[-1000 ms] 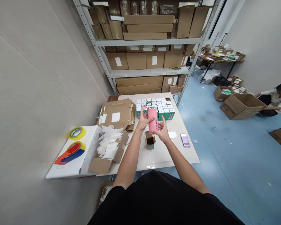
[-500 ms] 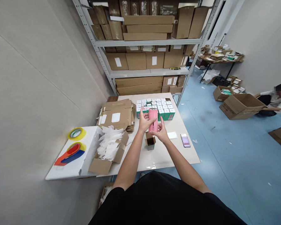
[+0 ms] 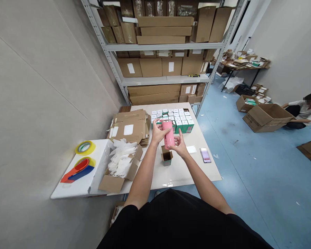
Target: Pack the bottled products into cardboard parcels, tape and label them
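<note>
A pink tumbler (image 3: 168, 135) with a silvery rim at its top is held up over the table between both hands. My left hand (image 3: 158, 133) grips its upper left side, thumb across the front. Around its lower right side curls my right hand (image 3: 180, 145), fingers at the base. Below it a small open carton (image 3: 167, 158), brown inside and green outside, stands upright on the table (image 3: 181, 173). Behind the hands are rows of white-and-green boxes (image 3: 184, 125). A white card (image 3: 191, 149) lies to the right of my right hand.
Flattened cardboard (image 3: 128, 129) is stacked at left, near a box of white packing material (image 3: 123, 159). Tape rolls (image 3: 85, 147) and a tape dispenser (image 3: 79, 170) lie on a white block. A phone (image 3: 205, 155) rests at right. Shelving (image 3: 166, 80) stands behind; a person (image 3: 307, 110) sits far right.
The pink tumbler has turned and tilted slightly, its top leaning left, and its dark printed marking no longer faces me the same way. My left hand has shifted a little left.
</note>
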Action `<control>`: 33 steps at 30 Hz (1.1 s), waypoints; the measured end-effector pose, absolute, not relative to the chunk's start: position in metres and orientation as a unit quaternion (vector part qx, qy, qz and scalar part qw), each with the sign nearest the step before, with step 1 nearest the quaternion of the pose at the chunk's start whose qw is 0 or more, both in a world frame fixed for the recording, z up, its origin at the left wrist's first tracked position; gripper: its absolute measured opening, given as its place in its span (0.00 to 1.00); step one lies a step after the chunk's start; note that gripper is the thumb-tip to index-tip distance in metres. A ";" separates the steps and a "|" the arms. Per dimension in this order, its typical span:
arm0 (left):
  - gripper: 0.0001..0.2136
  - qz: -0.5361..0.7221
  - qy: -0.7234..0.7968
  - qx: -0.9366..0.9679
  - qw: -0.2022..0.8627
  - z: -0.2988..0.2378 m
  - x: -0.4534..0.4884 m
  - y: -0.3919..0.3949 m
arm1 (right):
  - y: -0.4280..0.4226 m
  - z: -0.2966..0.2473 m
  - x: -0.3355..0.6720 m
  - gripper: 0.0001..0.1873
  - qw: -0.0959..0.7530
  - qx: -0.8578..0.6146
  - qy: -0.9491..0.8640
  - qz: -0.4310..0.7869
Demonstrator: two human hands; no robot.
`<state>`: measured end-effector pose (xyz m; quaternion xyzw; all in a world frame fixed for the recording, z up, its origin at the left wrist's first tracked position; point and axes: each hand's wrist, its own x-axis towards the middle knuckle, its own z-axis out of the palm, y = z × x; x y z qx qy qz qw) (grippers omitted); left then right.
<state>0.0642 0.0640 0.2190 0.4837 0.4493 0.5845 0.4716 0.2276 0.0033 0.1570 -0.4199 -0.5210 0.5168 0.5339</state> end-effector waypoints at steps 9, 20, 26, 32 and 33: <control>0.63 0.582 0.420 0.484 0.501 0.214 0.065 0.064 | 0.001 0.165 0.223 0.76 0.536 -0.435 -0.513 0.511; 0.65 0.591 0.419 0.483 0.492 0.212 0.063 0.062 | -0.004 0.164 0.223 0.78 0.535 -0.432 -0.506 0.520; 0.65 0.584 0.391 0.475 0.529 0.209 0.062 0.063 | -0.003 0.163 0.223 0.73 0.519 -0.400 -0.504 0.563; 0.65 0.593 0.408 0.460 0.520 0.205 0.061 0.066 | -0.005 0.160 0.221 0.77 0.521 -0.451 -0.525 0.500; 0.65 0.593 0.402 0.454 0.529 0.204 0.061 0.067 | -0.005 0.159 0.220 0.76 0.518 -0.442 -0.526 0.510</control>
